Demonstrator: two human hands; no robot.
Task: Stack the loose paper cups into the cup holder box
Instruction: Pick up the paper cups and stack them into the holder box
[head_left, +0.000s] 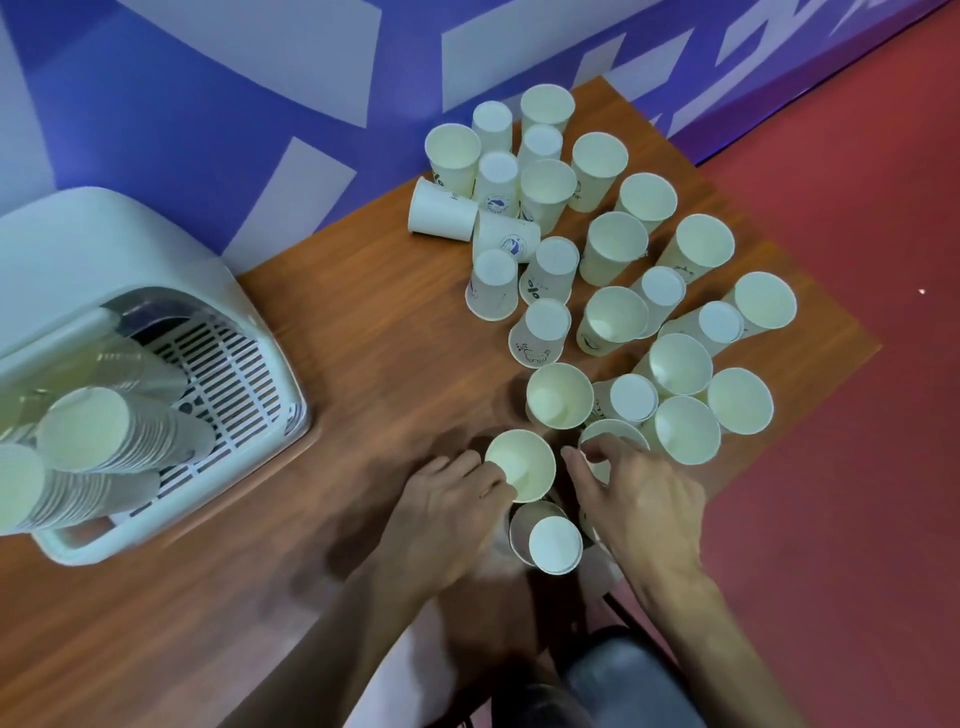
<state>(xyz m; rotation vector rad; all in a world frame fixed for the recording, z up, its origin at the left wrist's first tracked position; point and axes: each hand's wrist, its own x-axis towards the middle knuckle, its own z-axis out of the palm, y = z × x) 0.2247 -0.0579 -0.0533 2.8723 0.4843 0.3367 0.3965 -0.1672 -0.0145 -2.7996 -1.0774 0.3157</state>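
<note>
Seen from the head camera, the left hand (452, 501) pinches the rim of an upright cup (524, 467). The blurred right hand (641, 506) seems to grip a second cup (618, 434) just beside it. More loose paper cups (613, 249) crowd the wooden table (374, 312) beyond both hands. The cup holder box (156, 249), holding nested stacks (83, 431), sits well to their left.

Partial print "olo" legible on upturned cup (549, 275) & open cup (452, 156), both far beyond left hand (447, 499) & right hand (639, 499); round blue logos (511, 244), wall lettering (291, 171) illegible.
</note>
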